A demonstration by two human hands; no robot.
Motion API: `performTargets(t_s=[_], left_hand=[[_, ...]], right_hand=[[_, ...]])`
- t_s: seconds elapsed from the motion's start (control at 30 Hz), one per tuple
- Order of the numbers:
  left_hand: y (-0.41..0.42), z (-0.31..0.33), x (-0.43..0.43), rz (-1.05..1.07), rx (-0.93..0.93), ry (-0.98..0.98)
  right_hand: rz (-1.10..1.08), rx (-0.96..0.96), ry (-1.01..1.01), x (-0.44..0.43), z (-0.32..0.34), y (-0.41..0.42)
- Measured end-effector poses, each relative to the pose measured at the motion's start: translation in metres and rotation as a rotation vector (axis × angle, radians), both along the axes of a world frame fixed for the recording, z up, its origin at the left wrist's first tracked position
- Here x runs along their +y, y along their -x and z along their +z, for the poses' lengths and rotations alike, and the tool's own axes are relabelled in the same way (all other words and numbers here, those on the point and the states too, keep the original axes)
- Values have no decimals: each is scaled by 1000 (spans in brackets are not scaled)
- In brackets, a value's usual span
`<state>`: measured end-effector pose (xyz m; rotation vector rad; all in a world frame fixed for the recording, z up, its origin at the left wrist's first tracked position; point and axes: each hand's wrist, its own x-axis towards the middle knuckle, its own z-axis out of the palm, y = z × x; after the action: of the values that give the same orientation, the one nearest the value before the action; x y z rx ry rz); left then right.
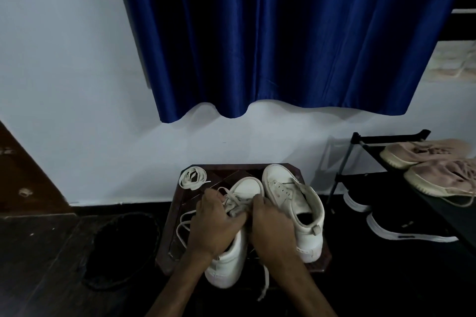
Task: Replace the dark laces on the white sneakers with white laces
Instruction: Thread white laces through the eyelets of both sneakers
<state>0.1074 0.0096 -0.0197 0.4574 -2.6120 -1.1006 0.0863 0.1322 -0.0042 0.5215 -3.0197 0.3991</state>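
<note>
- The left hand (215,221) had its fingers (206,197) curled, pinching the lace (233,203) at the throat of the held sneaker (248,188).
- The right hand (270,224) gripped the same sneaker's lacing edge with its fingers clamped.
- That sneaker stood on the dark wooden surface (226,171), touching the second sneaker (283,180).
- A coiled white lace (193,177) lay at the surface's far left corner.

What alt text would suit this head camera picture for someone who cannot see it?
A person's left hand and right hand grip a laced white sneaker on a small dark table; an unlaced sneaker stands beside it, a coiled lace behind.
</note>
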Motion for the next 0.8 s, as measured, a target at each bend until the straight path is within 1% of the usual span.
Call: performTargets(t_s=[0.03,0.07,0.1,0.17,0.2,0.23,0.27,0.3,0.37,0.43,0.6,0.67,0.73,0.77,0.8], left_hand=[[0,0,0,1,6,-1],[1,0,0,1,4,8],[2,-1,1,2,-3,24],[2,-1,1,16,0,49],[2,-1,1,24,5,50],[2,0,1,27,9,48],[2,0,2,26,14,46],[3,0,2,22,16,42],[2,0,2,20,16,35],[1,0,2,27,11,32],[3,-1,1,29,14,25],[3,-2,1,27,-4,22],[3,-2,1,34,-11,26],[2,-1,1,40,-9,27],[1,0,2,42,-9,25]], right_hand=[[19,6,6,3,-3,-4],[37,-15,-35,8,-6,-10],[35,8,-91,13,-9,-16],[56,-170,-203,23,-1,-29],[91,-194,-245,31,-5,-32],[80,-220,-249,36,-2,-31],[48,-205,-268,36,2,-28],[14,-165,-248,33,6,-23],[-31,-50,-120,20,8,-12],[-11,18,-26,8,7,-6],[11,38,19,11,-5,-6],[35,-10,-50,19,-3,-14],[93,-134,-217,27,1,-22],[113,-188,-258,30,5,-24],[108,-201,-255,31,8,-25]])
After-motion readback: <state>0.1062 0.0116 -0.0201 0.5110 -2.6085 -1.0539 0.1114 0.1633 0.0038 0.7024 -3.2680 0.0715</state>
